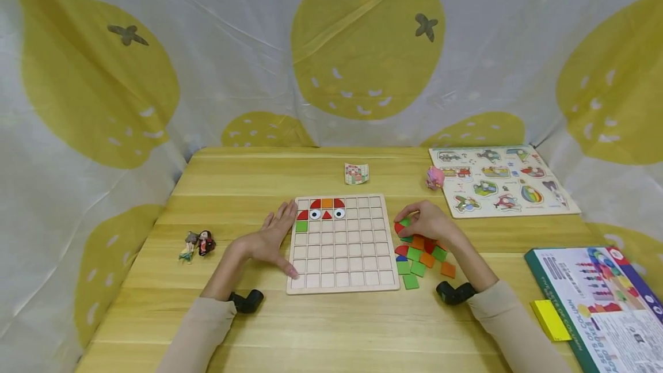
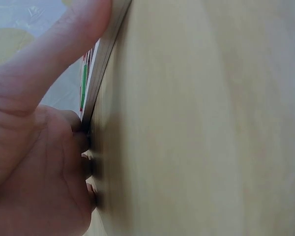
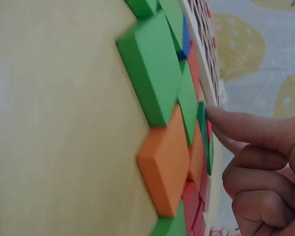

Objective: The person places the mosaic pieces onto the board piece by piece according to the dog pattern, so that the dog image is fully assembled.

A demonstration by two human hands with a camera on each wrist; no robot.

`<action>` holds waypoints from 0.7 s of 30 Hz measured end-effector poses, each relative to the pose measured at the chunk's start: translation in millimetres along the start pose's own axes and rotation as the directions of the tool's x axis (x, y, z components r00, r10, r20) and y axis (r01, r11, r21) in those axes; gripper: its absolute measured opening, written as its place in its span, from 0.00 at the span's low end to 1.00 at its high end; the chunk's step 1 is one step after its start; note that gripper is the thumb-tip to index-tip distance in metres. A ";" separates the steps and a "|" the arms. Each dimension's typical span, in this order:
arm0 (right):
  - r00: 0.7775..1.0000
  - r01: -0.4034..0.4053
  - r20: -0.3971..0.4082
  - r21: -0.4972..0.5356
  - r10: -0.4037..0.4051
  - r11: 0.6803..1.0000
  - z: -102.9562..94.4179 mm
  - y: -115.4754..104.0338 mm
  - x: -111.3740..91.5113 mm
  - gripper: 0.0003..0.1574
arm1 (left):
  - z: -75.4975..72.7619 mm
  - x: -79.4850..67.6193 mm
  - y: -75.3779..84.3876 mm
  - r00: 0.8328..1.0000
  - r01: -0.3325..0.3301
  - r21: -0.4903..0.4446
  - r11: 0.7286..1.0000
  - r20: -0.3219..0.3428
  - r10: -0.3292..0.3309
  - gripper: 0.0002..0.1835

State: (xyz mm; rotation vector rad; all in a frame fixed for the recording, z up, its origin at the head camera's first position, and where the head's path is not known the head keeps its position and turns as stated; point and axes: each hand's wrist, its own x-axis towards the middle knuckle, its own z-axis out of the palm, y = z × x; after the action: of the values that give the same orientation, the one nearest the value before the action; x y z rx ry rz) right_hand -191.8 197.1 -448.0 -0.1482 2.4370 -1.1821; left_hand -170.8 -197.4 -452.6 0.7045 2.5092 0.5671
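A wooden grid board [image 1: 342,249] lies on the table, with red, orange, green and eye-printed tiles [image 1: 326,214] in its upper left cells. My left hand [image 1: 266,242] spreads along the board's left side, thumb on the lower left corner and fingertips by the upper edge. In the left wrist view the thumb [image 2: 54,54] rests against the board's rim [image 2: 104,59]. At the top of a loose tile pile [image 1: 418,263], my right hand [image 1: 427,222] pinches a red tile [image 1: 398,227] beside a green one. Its fingers partly cover both, and the other fingers [image 3: 258,191] curl inward.
Behind the board lies a small picture card [image 1: 356,174]. A pink figure [image 1: 435,178] stands beside a picture puzzle board [image 1: 505,183] at the back right. Small dolls [image 1: 199,244] lie at left. A game box [image 1: 601,304] and yellow block [image 1: 551,320] occupy the right front.
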 end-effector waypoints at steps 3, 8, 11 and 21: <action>0.999 0.009 -0.032 -0.014 -0.009 1.000 -4.8 2.9 0.6 0.18 | -0.3 0.5 1.0 1.000 0.007 -0.001 1.000 0.007 -0.007 0.83; 0.997 0.014 -0.069 -0.030 -0.016 0.999 -7.6 3.7 2.3 0.17 | -0.1 1.4 0.6 1.000 0.009 -0.005 1.000 0.010 -0.009 0.83; 0.997 0.030 -0.074 -0.069 -0.035 0.997 -7.7 3.6 4.8 0.16 | -0.3 1.8 0.3 1.000 0.005 -0.001 1.000 0.009 -0.005 0.82; 0.995 0.012 -0.099 -0.044 -0.017 0.999 -11.5 7.5 9.3 0.17 | -0.4 1.1 1.0 1.000 0.008 -0.002 1.000 0.014 -0.008 0.82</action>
State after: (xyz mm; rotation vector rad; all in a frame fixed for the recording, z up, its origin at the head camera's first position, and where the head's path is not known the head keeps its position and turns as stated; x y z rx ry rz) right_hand -204.3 207.6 -450.6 -0.1228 2.5533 -1.1698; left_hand -171.5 -196.2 -452.1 0.6951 2.4968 0.5600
